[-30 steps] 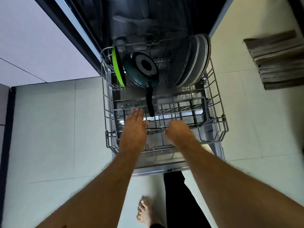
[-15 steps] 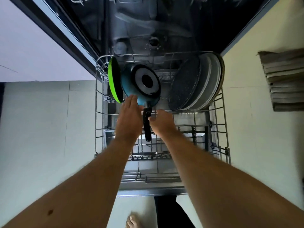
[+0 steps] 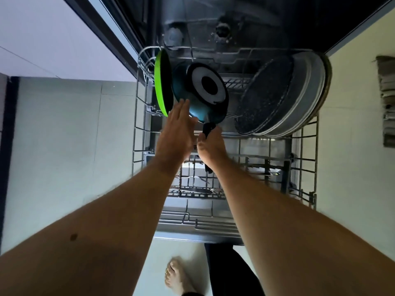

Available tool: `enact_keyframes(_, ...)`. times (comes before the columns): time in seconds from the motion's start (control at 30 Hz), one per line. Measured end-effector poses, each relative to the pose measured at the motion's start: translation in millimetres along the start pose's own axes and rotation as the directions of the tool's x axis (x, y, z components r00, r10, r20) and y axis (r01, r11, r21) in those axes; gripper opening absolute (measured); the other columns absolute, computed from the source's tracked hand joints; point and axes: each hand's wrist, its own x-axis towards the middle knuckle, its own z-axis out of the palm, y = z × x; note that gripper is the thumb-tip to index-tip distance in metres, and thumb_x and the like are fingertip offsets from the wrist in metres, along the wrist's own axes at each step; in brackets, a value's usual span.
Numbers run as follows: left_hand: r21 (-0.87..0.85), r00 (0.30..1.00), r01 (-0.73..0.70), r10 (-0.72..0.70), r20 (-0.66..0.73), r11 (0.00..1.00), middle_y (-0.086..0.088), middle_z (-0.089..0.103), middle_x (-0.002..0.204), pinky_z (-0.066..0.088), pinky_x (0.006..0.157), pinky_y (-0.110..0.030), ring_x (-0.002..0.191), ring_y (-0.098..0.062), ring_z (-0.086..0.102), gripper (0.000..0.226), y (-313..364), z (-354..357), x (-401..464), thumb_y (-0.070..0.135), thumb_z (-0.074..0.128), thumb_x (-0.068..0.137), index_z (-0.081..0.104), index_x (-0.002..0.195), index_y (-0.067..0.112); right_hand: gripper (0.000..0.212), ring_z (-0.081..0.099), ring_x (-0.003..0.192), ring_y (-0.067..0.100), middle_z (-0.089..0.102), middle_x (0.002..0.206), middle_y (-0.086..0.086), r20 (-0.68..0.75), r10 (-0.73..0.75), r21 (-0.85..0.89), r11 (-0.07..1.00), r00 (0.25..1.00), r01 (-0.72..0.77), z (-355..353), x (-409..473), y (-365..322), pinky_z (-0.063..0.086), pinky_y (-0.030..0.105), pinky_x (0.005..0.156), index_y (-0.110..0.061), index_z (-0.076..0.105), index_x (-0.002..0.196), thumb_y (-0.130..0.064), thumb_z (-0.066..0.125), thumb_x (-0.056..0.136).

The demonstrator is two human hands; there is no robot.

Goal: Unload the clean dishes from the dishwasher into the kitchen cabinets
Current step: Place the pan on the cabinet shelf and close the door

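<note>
A pulled-out dishwasher rack point(image 3: 139, 129) stands over a pale tiled floor point(image 3: 64, 146). In the rack a teal pan point(image 3: 192, 97) stands on edge beside a green pan point(image 3: 162, 82); plates point(image 3: 299, 92) lean opposite. The left hand point(image 3: 177, 131), fingers straight, touches the teal pan's side. The right hand point(image 3: 211, 146) grips its black handle point(image 3: 208, 128).

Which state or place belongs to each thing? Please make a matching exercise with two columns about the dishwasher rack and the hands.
Things:
1. teal pan
2. green pan
3. speckled dark plate
4. right hand

States or places:
A. stands at the left end of the rack
B. grips the black handle
C. front one of the plates on the right
D. shows its round base, touched by the left hand

Pairs: 1-D, 2-A, 3-C, 4-B
</note>
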Motion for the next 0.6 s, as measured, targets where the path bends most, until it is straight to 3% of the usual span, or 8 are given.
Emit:
enact_keyframes(0.07, 0.017, 0.999, -0.035, 0.035, -0.017, 0.999, -0.023, 0.030, 0.154, 0.020, 0.117, -0.041, 0.146, -0.035, 0.023, 0.046, 2, -11, -5, 0.019, 0.044, 0.103, 0.040, 0.141, -0.006, 0.024, 0.053, 0.069, 0.012, 0.056, 0.087, 0.004, -0.034, -0.012, 0.008, 1.000, 0.999, 0.012, -6, -12, -4, 0.036, 0.020, 0.047, -0.010, 0.033, 0.121, -0.019, 0.046, 0.102)
enact_keyframes(0.13, 0.012, 1.000, -0.019, 0.019, -0.016, 1.000, -0.016, 0.026, 0.158, 0.024, 0.119, -0.041, 0.148, -0.028, 0.019, 0.052, 8, -24, -7, 0.029, 0.034, 0.106, 0.029, 0.150, 0.003, 0.024, 0.051, 0.066, 0.009, 0.051, 0.080, 0.000, -0.074, -0.039, 0.022, 0.999, 0.996, 0.041, -15, -27, -7, 0.035, 0.021, 0.047, -0.009, 0.034, 0.118, -0.022, 0.047, 0.102)
enact_keyframes(0.3, 0.076, 0.996, -0.079, 0.082, -0.038, 0.994, -0.008, 0.020, 0.161, 0.026, 0.119, -0.041, 0.149, -0.021, 0.015, 0.054, 39, -74, -19, 0.037, 0.025, 0.106, 0.021, 0.154, 0.012, 0.035, 0.050, 0.063, 0.011, 0.053, 0.082, 0.002, -0.108, -0.028, 0.058, 0.998, 0.994, 0.034, -43, -82, -22, 0.031, 0.020, 0.044, -0.002, 0.041, 0.124, -0.028, 0.046, 0.101)
enact_keyframes(0.4, 0.085, 0.992, -0.093, 0.100, -0.080, 0.992, -0.003, 0.020, 0.162, 0.027, 0.117, -0.041, 0.149, -0.021, 0.018, 0.053, 62, -117, -33, 0.040, 0.026, 0.106, 0.021, 0.155, 0.018, 0.024, 0.048, 0.058, 0.010, 0.052, 0.078, 0.002, -0.095, -0.043, 0.037, 0.998, 0.994, 0.047, -69, -124, -35, 0.031, 0.014, 0.034, -0.007, 0.044, 0.110, -0.030, 0.048, 0.102)
enact_keyframes(0.5, 0.060, 0.979, -0.146, 0.153, -0.137, 0.988, -0.004, 0.025, 0.160, 0.027, 0.117, -0.038, 0.148, -0.021, 0.022, 0.051, 86, -167, -56, 0.035, 0.032, 0.106, 0.026, 0.154, 0.017, 0.022, 0.047, 0.057, 0.009, 0.054, 0.083, 0.005, -0.077, -0.116, -0.052, 0.992, 0.990, 0.112, -94, -173, -50, 0.033, 0.023, 0.041, -0.011, 0.045, 0.096, -0.032, 0.050, 0.101)
enact_keyframes(0.6, 0.057, 0.961, -0.196, 0.204, -0.189, 0.979, -0.007, 0.031, 0.158, 0.031, 0.117, -0.040, 0.147, -0.021, 0.025, 0.051, 103, -216, -87, 0.034, 0.033, 0.105, 0.030, 0.152, 0.015, 0.035, 0.052, 0.070, 0.017, 0.057, 0.096, 0.007, -0.069, -0.160, -0.163, 0.976, 0.985, 0.148, -113, -217, -68, 0.038, 0.028, 0.056, -0.007, 0.049, 0.113, -0.038, 0.054, 0.099)
